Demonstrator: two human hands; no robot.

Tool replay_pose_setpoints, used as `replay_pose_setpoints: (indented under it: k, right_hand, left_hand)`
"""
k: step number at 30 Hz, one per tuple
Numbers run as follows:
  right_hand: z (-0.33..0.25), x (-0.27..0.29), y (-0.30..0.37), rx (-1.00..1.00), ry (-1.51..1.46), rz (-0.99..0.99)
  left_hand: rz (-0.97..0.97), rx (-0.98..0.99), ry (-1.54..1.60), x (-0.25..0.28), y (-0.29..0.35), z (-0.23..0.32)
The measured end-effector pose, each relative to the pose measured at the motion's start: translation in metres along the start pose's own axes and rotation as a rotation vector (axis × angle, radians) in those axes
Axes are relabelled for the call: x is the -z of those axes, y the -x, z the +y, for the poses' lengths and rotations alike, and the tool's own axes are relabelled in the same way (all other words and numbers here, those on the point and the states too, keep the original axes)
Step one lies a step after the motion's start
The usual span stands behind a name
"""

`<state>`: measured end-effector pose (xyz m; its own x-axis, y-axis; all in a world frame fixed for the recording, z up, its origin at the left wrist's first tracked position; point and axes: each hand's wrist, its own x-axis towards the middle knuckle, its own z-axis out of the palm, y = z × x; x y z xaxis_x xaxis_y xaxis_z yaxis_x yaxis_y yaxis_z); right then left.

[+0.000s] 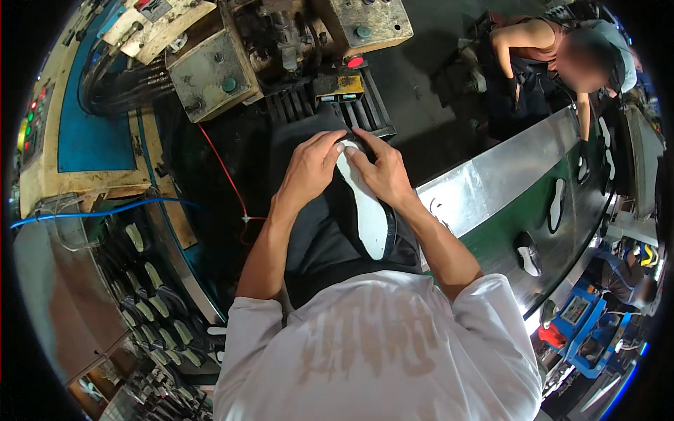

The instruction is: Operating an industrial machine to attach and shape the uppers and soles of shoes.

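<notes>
Left grip (310, 167) and right grip (386, 172) hold a white-soled shoe (368, 212) between them.

Both hands (314, 165) partly hide the far end of the shoe (364, 207); machine (382, 21) cropped by top edge; co-worker's head (584, 62) blurred.

The person's left grip (311, 163) and right grip (384, 170) pinch the far end of a black shoe upper (390, 228), thumbs on its white insole board (366, 210), above the dark cloth on the lap. At right, a green conveyor belt (491, 245) with a metal side panel (505, 168) carries more shoe pieces (557, 203); a co-worker (526, 38) reaches one arm toward it. Beyond the grips stand grimy control boxes (210, 78), one with a red push button (354, 62). At left, a blue hose (112, 210) runs near rows of shoe parts (159, 305).
</notes>
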<state>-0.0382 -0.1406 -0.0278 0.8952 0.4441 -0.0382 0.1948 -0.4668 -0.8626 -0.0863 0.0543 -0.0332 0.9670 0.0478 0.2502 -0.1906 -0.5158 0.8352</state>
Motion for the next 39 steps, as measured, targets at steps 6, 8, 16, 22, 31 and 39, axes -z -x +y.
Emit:
replay_pose_setpoints:
  k: [6,8,16,22,31,39]
  right_hand:
    - [0.001,0.000,-0.005,0.283,0.170,0.139]
    - [-0.004,0.004,-0.004,0.317,0.249,0.136]
    - [-0.008,-0.001,0.002,0.244,0.332,0.260]
    - [-0.006,0.003,0.007,0.000,-0.019,0.038]
    - [0.043,0.011,0.028,-0.362,-0.866,-0.182]
    - [0.050,0.005,0.043,-0.408,-0.691,-0.122]
  left_hand:
    - [0.038,-0.047,-0.098,-0.005,0.002,0.002]
    - [0.063,-0.040,-0.122,-0.013,0.004,0.003]
    - [0.165,-0.011,-0.208,-0.031,0.007,0.010]
    - [0.027,-0.093,-0.100,-0.013,0.003,0.009]
    - [0.012,0.484,1.440,-0.053,0.036,-0.009]
    - [0.081,0.443,0.918,-0.093,0.060,-0.017]
